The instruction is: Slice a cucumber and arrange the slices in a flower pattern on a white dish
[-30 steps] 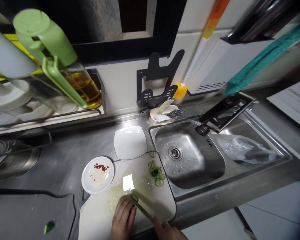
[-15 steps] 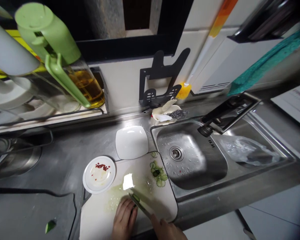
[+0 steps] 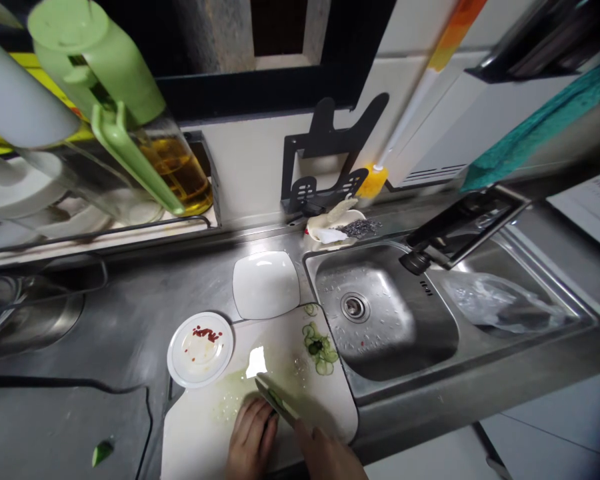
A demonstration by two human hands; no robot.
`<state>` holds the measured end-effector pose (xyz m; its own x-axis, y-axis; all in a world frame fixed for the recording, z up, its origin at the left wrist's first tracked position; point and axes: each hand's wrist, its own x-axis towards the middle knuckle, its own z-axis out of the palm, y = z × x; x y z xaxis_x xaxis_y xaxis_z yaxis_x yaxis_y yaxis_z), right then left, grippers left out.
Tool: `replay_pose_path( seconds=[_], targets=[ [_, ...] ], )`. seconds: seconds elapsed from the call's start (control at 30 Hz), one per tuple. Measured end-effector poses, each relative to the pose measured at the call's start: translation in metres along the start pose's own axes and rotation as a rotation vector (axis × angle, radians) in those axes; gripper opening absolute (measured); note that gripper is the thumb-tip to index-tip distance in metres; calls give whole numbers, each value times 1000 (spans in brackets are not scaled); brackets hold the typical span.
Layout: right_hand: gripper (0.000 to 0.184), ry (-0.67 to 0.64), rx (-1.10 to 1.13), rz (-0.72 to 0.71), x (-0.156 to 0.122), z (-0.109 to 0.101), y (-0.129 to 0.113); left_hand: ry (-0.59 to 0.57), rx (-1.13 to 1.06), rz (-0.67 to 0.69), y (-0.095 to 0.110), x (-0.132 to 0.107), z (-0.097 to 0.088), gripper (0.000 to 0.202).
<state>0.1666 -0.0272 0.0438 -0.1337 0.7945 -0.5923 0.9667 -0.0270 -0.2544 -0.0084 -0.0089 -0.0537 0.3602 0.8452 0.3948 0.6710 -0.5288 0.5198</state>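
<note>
My left hand (image 3: 249, 441) lies fingers-down on the white cutting board (image 3: 200, 433), curled over a green cucumber piece (image 3: 275, 400) that barely shows at its fingertips. My right hand (image 3: 325, 453) grips the handle of a knife (image 3: 275, 402) whose blade slants up-left against the left fingertips. A pile of cucumber slices (image 3: 319, 347) sits at the board's far right corner. Wet cucumber bits are smeared over the board's middle.
A round plate (image 3: 180, 360) with red chili bits sits left of the board, a square white dish (image 3: 265, 285) behind it. The steel sink (image 3: 380, 320) and black faucet (image 3: 455, 230) are to the right. A green scrap (image 3: 101, 452) lies on the dark counter at left. An oil jug (image 3: 130, 127) hangs overhead.
The knife and my right hand have edged up and left along the board toward my left fingertips. The view has shifted slightly; everything else stays put.
</note>
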Motion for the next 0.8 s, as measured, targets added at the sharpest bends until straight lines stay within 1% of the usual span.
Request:
replay_pose_path(
  seconds=[0.3, 0.37, 0.47, 0.57, 0.67, 0.73, 0.8],
  targets=[
    [49, 15, 46, -1, 16, 11, -3, -14, -10, -7, 4, 4, -2, 23],
    [52, -13, 55, 5, 19, 11, -3, -16, -14, -23, 3, 3, -1, 23],
    [56, -100, 69, 18, 21, 4, -2, -33, -13, -54, 2, 0, -1, 22],
    [60, -161, 89, 34, 18, -8, 1, -43, -3, -59, 1, -2, -1, 22],
    [63, -213, 76, 51, 8, -17, 6, -41, -7, -58, 0, -4, -1, 22],
    [65, -242, 48, 43, -1, -17, 10, -40, -11, -52, 0, -4, 0, 21],
    [66, -233, 9, 17, -9, -10, 15, -30, -4, -42, 0, -4, 0, 21]
  ],
)
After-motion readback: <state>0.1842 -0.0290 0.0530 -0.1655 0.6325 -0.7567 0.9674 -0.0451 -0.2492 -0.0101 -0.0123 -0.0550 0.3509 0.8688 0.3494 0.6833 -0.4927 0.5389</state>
